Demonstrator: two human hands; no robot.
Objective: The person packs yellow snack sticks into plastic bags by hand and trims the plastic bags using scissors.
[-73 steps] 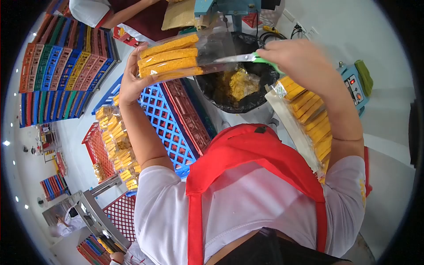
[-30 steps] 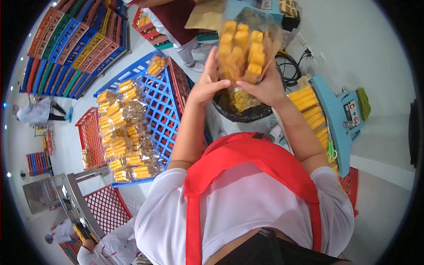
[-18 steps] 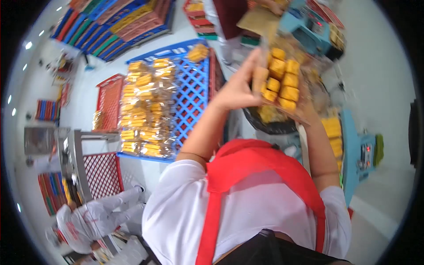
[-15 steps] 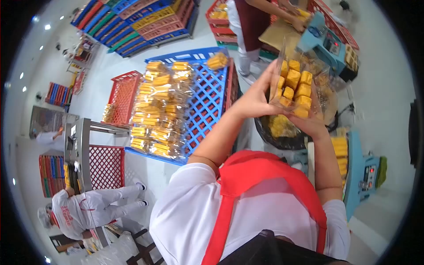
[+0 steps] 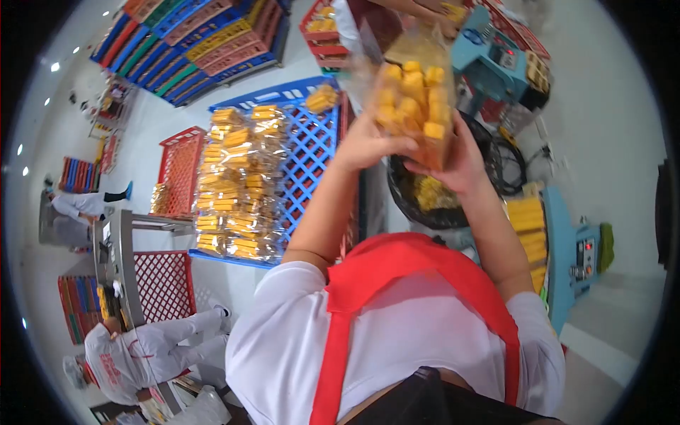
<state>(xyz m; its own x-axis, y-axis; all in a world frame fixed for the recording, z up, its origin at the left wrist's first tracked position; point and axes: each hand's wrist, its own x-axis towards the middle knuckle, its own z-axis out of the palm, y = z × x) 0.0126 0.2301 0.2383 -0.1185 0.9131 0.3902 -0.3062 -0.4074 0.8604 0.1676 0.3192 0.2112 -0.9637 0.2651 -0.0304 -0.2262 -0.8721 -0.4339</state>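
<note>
Fingers of my left hand (image 5: 365, 149) and right hand (image 5: 462, 159) hold a clear bag of yellow sticks (image 5: 414, 106) near the black-lined bin (image 5: 405, 202), blue crate (image 5: 312, 152) to the left.

At far left, multicoloured crates (image 5: 212, 49) stand stacked high. Nearer, still on the left, are a red basket (image 5: 180, 159) and a steel table (image 5: 126, 248), with a person (image 5: 134, 358) in white beside it. At right, black cable (image 5: 523, 173) lies looped; farther right rests a green cloth (image 5: 606, 248).
</note>
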